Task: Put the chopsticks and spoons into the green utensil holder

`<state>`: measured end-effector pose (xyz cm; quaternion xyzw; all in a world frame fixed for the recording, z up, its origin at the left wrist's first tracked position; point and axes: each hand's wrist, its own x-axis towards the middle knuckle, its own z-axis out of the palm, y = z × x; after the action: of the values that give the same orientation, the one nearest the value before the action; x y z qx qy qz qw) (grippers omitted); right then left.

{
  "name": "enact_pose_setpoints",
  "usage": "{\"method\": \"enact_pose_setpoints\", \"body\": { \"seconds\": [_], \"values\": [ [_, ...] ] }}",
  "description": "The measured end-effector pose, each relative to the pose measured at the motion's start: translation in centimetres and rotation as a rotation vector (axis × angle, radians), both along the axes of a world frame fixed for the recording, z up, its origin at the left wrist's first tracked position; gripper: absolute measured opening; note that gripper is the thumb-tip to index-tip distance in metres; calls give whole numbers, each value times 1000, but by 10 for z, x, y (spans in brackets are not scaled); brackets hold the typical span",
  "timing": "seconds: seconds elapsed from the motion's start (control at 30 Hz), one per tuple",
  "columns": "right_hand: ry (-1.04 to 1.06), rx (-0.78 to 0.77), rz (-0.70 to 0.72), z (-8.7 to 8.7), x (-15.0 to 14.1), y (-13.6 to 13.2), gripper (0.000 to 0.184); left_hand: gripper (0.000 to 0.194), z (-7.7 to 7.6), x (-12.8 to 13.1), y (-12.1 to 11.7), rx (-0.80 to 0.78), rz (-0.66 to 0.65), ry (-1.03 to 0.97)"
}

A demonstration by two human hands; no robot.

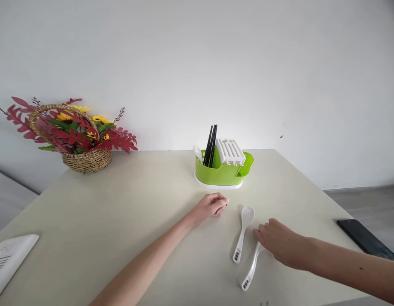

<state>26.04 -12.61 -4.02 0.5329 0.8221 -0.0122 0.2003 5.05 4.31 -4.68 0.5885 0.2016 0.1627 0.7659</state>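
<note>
My left hand [212, 206] rests on the table just in front of the green utensil holder, its fingers curled in and nothing visible in them. My right hand [275, 238] is closed over the bowl end of a white spoon [252, 267], whose bowl it hides; the printed handle points toward me. Between my hands lies another white spoon [243, 233], bowl facing up and away from me. The green utensil holder [212, 176] stands on a white base, with black chopsticks [211, 146] and one white spoon [198, 152] upright at its left and a white slotted rack [230, 151] on top.
A wicker basket [87, 161] of artificial flowers sits at the back left against the wall. On the right edge lies a black phone [367, 238]. Part of a white slotted device [13, 259] shows at the left edge of the table [136, 204].
</note>
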Motion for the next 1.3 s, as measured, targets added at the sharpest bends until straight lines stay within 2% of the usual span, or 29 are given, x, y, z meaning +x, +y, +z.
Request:
{"method": "enact_pose_setpoints", "body": {
  "seconds": [0.1,0.37,0.47,0.57,0.67,0.77,0.87,0.97,1.07,1.17,1.3],
  "values": [
    [-104,-135,-24,11,-3,1,20,41,0,0,0,13,4,8],
    [27,-385,-107,44,-3,9,25,39,-4,1,0,41,1,12],
    [124,-464,-201,59,0,17,23,42,-5,1,0,34,6,11],
    [223,-546,-326,84,2,36,19,44,-8,2,1,20,-2,3],
    [244,-517,-353,111,4,60,23,47,-8,2,3,14,-30,-11],
    [190,-334,-335,127,3,80,19,61,-4,-1,7,11,-94,12],
    [20,-115,-279,126,0,91,24,78,4,-6,10,-25,-197,35],
    [-61,-72,-298,118,-4,94,22,72,11,-10,9,32,-300,20],
    [-12,-160,-365,118,-4,95,11,58,10,-13,7,81,-317,21],
    [126,-167,-373,132,0,96,21,57,5,-12,6,92,-256,21],
    [436,-102,-405,155,2,100,34,60,2,-10,6,66,-179,-33]
  ]
}}
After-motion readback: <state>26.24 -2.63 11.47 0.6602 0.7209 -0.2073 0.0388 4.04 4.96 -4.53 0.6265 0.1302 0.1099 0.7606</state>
